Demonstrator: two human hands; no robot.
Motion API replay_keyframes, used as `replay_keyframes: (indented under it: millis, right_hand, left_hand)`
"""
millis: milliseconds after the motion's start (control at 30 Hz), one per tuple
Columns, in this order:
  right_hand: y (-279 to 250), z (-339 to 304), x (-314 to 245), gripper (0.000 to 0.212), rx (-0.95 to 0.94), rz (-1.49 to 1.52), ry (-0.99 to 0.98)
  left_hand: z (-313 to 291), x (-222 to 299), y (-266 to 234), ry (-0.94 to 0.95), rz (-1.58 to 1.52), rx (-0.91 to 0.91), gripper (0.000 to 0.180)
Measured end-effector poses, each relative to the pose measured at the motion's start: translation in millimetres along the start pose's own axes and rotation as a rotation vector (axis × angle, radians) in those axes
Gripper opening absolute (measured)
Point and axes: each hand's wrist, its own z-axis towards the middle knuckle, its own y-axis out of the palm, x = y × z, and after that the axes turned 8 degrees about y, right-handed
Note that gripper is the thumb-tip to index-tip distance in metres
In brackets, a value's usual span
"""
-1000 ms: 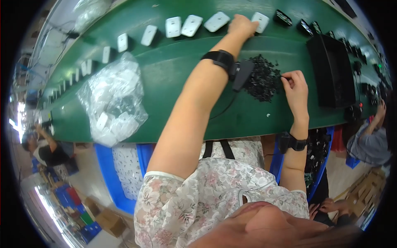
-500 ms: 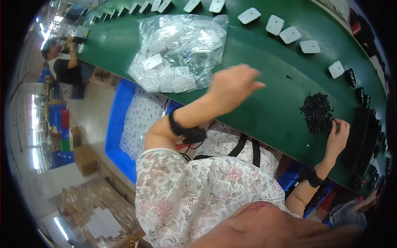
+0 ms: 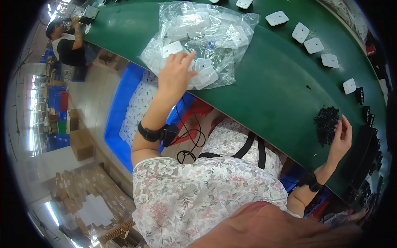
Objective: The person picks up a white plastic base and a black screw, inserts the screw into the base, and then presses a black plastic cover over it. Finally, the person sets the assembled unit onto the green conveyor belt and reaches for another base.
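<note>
My left hand [image 3: 175,77] is over the near side of a clear plastic bag [image 3: 225,78], its fingers apart. Just beyond the fingertips, a white rounded rectangular cover [image 3: 171,49] lies on the bag. More pale covers [image 3: 204,76] show in and under the film beside the hand. At the right, my right hand [image 3: 341,135] rests at the edge of a pile of small black parts [image 3: 326,124], too small to name surely. Its thumb and fingers look slightly apart, with nothing visible between them.
White covers [image 3: 313,45] stand in a curved row along the green table [image 3: 273,78]. Black parts [image 3: 359,96] and a long black object [image 3: 359,153] line the right side. A blue bin [image 3: 120,103] of white pieces stands below the table's left edge. Another person [image 3: 70,47] works far left.
My left hand has swung left from the open tabletop to the bag, and its fingers have spread. My right hand stays by the black pile, its fingers straighter. The whole view has shifted.
</note>
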Motion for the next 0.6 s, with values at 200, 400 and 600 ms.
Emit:
replay_keyframes:
  millis: [200,400,600]
  right_hand:
    - [13,-5,-17,0.03,-0.128,0.08,0.022]
    - [24,-13,-25,0.005,-0.194,0.173,0.178]
    - [41,-8,-35,0.004,-0.202,0.354,0.194]
  left_hand:
    - [20,-5,19,0.217,-0.061,-0.21,0.061]
    - [50,-31,34,0.084,-0.526,-0.379,0.051]
    - [61,-46,47,-0.051,-0.466,0.034,0.032]
